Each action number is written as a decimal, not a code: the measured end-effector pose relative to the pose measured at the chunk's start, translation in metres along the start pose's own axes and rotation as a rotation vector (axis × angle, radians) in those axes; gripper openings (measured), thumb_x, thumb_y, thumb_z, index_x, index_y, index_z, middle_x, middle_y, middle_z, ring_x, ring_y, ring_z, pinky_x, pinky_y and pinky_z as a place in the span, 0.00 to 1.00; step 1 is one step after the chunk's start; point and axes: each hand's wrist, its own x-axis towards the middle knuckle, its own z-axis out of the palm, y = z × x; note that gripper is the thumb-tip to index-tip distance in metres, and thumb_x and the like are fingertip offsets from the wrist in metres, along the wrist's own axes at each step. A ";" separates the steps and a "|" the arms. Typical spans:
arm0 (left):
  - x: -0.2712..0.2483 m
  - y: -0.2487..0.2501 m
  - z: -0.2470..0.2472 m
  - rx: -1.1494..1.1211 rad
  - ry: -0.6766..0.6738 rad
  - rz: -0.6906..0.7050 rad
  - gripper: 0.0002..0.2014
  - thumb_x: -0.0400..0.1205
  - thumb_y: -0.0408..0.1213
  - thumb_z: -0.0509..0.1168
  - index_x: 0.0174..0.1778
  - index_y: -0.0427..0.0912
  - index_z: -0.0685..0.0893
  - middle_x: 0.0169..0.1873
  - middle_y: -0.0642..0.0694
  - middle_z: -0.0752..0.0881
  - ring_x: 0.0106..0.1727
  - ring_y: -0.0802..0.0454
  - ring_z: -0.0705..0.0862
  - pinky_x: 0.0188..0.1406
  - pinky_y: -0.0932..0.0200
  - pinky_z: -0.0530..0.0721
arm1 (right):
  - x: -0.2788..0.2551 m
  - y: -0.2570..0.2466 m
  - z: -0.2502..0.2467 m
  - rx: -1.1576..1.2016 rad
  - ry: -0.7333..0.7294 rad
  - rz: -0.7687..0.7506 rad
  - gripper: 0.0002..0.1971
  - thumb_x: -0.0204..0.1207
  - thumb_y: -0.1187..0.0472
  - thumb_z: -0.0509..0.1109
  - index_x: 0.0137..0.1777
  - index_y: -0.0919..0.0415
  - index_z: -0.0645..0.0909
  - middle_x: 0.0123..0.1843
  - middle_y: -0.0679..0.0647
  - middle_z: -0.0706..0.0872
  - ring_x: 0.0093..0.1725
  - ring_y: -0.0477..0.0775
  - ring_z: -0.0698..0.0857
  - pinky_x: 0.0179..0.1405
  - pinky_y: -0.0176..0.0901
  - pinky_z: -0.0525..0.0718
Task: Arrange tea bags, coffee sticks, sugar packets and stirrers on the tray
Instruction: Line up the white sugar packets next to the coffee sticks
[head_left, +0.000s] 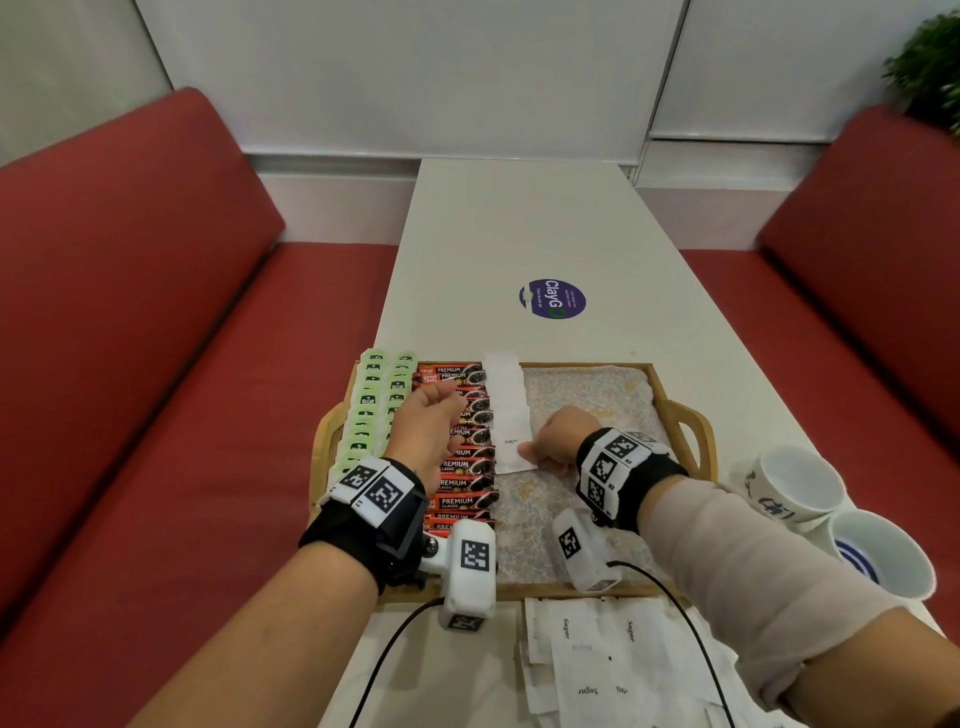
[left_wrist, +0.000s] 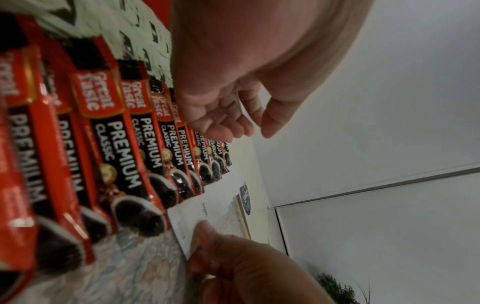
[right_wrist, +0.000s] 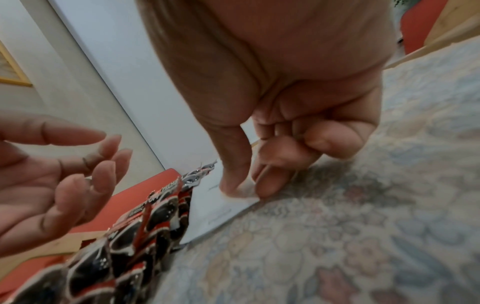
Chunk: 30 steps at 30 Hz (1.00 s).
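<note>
The tray (head_left: 685, 415) sits on the worktop (head_left: 519, 234). In it, tea bags (head_left: 371, 405) lie leftmost, coffee sticks (head_left: 462, 465) beside them, then sugar packets (head_left: 509, 410). Loose packets (head_left: 597, 660) lie before the tray; cups (head_left: 800, 483) stand right.

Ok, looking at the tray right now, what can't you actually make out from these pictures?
- Stirrers: none visible in any view.
- Near coffee sticks: head view, the left wrist camera covers them.
- Green tea bags: print too small in the head view, blurred in the left wrist view.
- Loose sugar packets: cut off by the head view's bottom edge, so uncountable.
- Cups: contents hidden by their angle.
</note>
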 end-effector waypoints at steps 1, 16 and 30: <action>0.000 -0.001 0.000 -0.003 -0.001 0.000 0.08 0.83 0.31 0.62 0.52 0.49 0.80 0.46 0.50 0.80 0.42 0.57 0.76 0.33 0.63 0.78 | -0.001 0.001 -0.001 0.003 0.004 0.005 0.16 0.73 0.52 0.75 0.30 0.61 0.79 0.28 0.53 0.83 0.26 0.50 0.80 0.34 0.40 0.81; 0.001 -0.005 0.001 0.012 -0.025 -0.001 0.09 0.83 0.31 0.62 0.56 0.48 0.79 0.45 0.51 0.79 0.42 0.57 0.75 0.33 0.63 0.77 | -0.001 -0.001 -0.003 0.075 -0.068 0.106 0.16 0.79 0.59 0.71 0.30 0.63 0.77 0.17 0.51 0.80 0.16 0.47 0.75 0.16 0.32 0.71; -0.002 -0.004 0.003 0.027 -0.028 -0.014 0.08 0.84 0.31 0.61 0.54 0.48 0.80 0.41 0.51 0.78 0.40 0.57 0.75 0.33 0.63 0.78 | -0.007 0.003 -0.003 0.213 -0.072 0.106 0.16 0.80 0.59 0.69 0.31 0.64 0.77 0.25 0.55 0.80 0.18 0.50 0.75 0.17 0.30 0.70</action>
